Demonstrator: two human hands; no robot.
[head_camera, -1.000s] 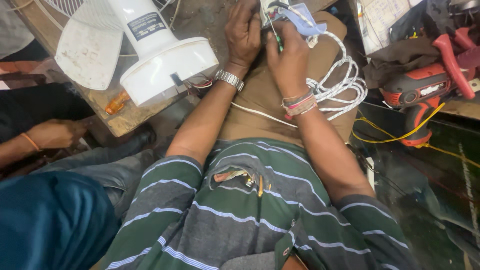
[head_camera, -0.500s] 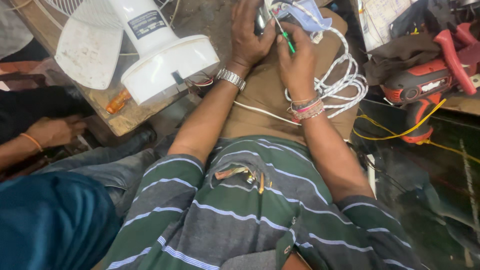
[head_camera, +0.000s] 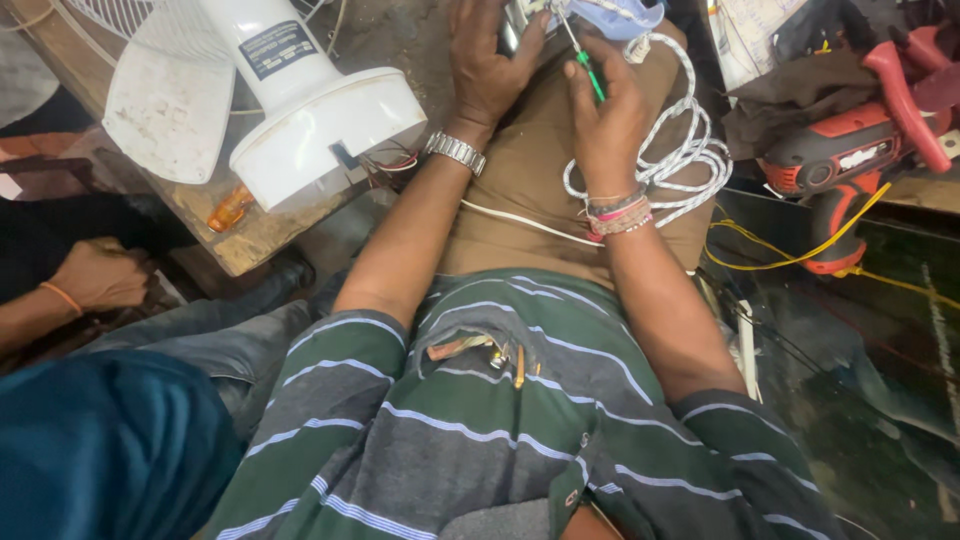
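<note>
Pinching a green-handled screwdriver (head_camera: 590, 75) in the right hand (head_camera: 608, 120), its tip working at a small appliance (head_camera: 610, 14) on the lap. The left hand (head_camera: 487, 62) is closing its grip around the appliance's metal edge. Fastening looks mid-way; the white braided cord (head_camera: 690, 150) is lying loose. A white fan (head_camera: 290, 100) is resting on the worktop (head_camera: 250, 240). Against the earlier frame, both hands are sitting higher, nearer the top edge.

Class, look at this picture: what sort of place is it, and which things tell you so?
Probably a small appliance repair shop: a white fan lies with wires showing, a red power drill sits nearby, and the right hand holds a green screwdriver.
</note>
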